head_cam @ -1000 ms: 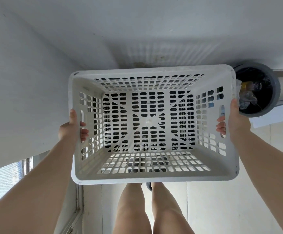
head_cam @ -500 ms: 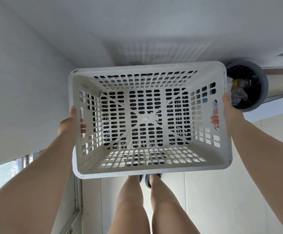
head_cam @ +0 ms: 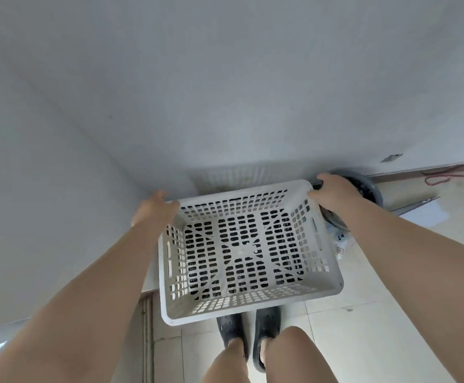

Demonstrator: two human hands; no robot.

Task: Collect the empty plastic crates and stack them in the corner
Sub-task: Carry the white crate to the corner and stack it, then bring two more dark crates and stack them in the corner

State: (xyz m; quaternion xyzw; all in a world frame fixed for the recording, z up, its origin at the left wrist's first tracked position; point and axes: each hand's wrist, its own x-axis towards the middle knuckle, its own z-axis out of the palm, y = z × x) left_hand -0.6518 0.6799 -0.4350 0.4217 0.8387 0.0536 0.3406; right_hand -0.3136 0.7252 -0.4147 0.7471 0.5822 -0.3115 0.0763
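A pale grey perforated plastic crate [head_cam: 247, 308] sits low in the corner where two white walls meet, its open top facing me and nothing inside it. My left hand [head_cam: 153, 210], blurred by motion, holds the crate's far left corner. My right hand [head_cam: 334, 193] grips the far right corner with its fingers curled over the rim. Whether the crate's base touches the floor is hidden; only darkness shows through its holes.
A round grey bin [head_cam: 370, 190] stands against the wall just right of the crate, partly behind my right hand. A red cord [head_cam: 443, 176] lies on the tiled floor further right. My dark shoes [head_cam: 233, 328] stand right behind the crate. A window track [head_cam: 147, 327] runs along the left.
The crate has gone down and forward into the corner. Both hands have left the side handle slots and now sit on the crate's far corners. The view has tipped up to show more wall.
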